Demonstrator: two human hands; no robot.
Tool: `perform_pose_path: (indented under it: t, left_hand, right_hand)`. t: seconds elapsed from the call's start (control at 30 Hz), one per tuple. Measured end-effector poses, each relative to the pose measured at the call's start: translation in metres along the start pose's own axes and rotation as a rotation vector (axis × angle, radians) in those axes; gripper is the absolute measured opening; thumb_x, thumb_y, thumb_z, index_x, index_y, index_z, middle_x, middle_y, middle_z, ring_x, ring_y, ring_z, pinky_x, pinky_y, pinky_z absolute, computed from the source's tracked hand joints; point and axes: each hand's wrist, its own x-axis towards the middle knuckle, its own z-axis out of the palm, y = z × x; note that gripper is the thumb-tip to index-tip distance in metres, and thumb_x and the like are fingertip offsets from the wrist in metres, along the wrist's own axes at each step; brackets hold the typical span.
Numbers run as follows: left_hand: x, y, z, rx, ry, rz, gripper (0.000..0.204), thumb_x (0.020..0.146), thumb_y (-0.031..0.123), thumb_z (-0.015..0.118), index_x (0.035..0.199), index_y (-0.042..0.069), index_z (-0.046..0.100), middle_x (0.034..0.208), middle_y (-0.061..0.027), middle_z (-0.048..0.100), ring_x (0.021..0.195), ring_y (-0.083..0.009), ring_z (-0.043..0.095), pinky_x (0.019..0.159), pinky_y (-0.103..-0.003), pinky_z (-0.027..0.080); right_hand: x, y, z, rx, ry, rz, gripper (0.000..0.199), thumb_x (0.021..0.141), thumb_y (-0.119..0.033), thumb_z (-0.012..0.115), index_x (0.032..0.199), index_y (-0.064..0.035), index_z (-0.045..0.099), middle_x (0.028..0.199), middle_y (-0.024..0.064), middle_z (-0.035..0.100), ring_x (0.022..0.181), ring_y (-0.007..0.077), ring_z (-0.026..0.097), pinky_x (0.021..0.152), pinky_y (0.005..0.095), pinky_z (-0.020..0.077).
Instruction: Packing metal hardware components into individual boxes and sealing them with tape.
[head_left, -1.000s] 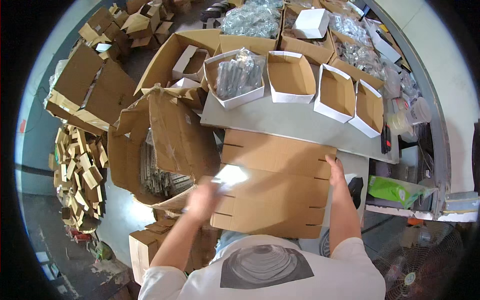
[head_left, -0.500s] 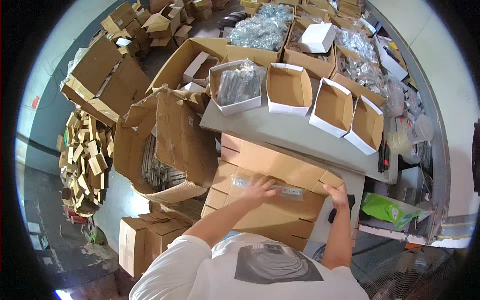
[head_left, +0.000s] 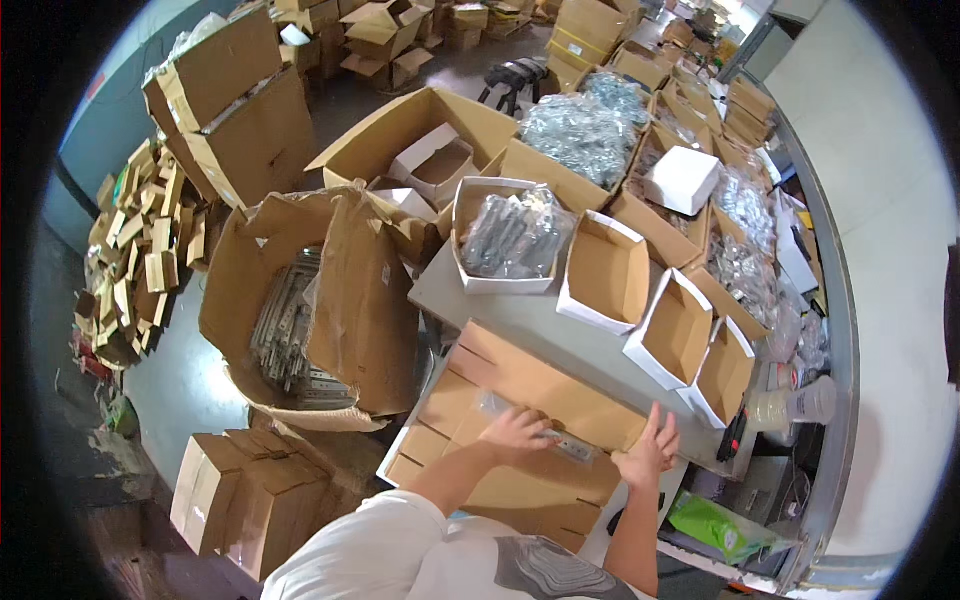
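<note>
A flat brown cardboard blank [head_left: 560, 385] with slits along its edges lies tilted in front of me on a pale surface. Across it rests a slim metal rail in a clear plastic sleeve [head_left: 574, 448]. My left hand [head_left: 516, 432] lies over the sleeve's left part with fingers stretched to the right, hiding some of it. At the cardboard's right end is my right hand [head_left: 648, 452]. Its fingers point up and apart, with the thumb near the cardboard edge and nothing visible in the grasp.
Beyond the cardboard, a grey table [head_left: 480, 305] carries a white box of bagged metal parts [head_left: 510, 235] and three open white trays [head_left: 604, 270]. A large carton of metal rails [head_left: 370, 300] stands left. Folded cartons [head_left: 250, 490] sit below it. A green bag [head_left: 715, 525] lies right.
The whole view has swung, shifting the scene. My right hand's fingers have lifted from the cardboard corner and spread. My left hand stays over the plastic sleeve.
</note>
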Motion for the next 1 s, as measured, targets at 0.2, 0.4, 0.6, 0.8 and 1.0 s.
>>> perform_pose_path:
  t: [0.2,0.4,0.6,0.8,1.0]
  left_hand:
    - [0.004,-0.008,0.002,-0.115,0.05,-0.002,0.039,0.08,0.026,0.051,0.119,0.027,0.052,0.126,-0.0014,0.045,0.12,-0.0235,0.04,0.102,-0.044,0.03]
    - [0.003,-0.011,0.007,-0.179,0.069,0.017,0.04,0.081,0.024,0.052,0.12,0.022,0.054,0.117,-0.0017,0.05,0.114,-0.0222,0.043,0.098,-0.039,0.033]
    - [0.004,-0.006,0.002,-0.238,0.071,-0.061,0.034,0.08,0.029,0.053,0.112,0.019,0.059,0.115,-0.0024,0.05,0.115,-0.0227,0.041,0.098,-0.038,0.032]
    - [0.001,-0.007,0.022,-0.206,0.268,-0.07,0.043,0.073,0.028,0.054,0.113,0.015,0.058,0.119,-0.0024,0.05,0.115,-0.0227,0.043,0.099,-0.041,0.032]
    - [-0.033,-0.015,0.016,-0.384,-0.123,0.307,0.04,0.078,0.023,0.059,0.117,0.015,0.055,0.119,-0.0052,0.05,0.112,-0.0228,0.045,0.095,-0.04,0.035]
  right_hand:
    - [0.079,-0.164,0.0,0.683,-0.135,-0.699,0.06,0.073,-0.026,0.072,0.124,-0.0043,0.049,0.125,0.0223,0.046,0.117,0.0361,0.043,0.099,0.0438,0.0342]
    - [0.107,-0.346,0.037,0.251,-0.108,-0.311,0.06,0.075,-0.048,0.064,0.114,-0.003,0.056,0.112,0.0264,0.052,0.111,0.0369,0.048,0.093,0.0431,0.0402]
    - [0.153,-0.323,0.08,0.309,-0.297,-0.221,0.042,0.074,-0.039,0.068,0.088,0.0001,0.065,0.102,0.0221,0.056,0.098,0.0339,0.053,0.084,0.0435,0.044]
    - [0.092,-0.267,-0.008,1.382,-0.201,-0.389,0.014,0.087,-0.01,0.053,0.095,-0.0012,0.06,0.084,-0.0007,0.059,0.073,0.0067,0.052,0.068,0.0234,0.0429]
    - [0.005,-0.15,-0.04,0.556,-0.256,-0.933,0.02,0.069,-0.02,0.064,0.074,-0.0008,0.061,0.117,0.0196,0.049,0.105,0.0346,0.05,0.087,0.043,0.0415]
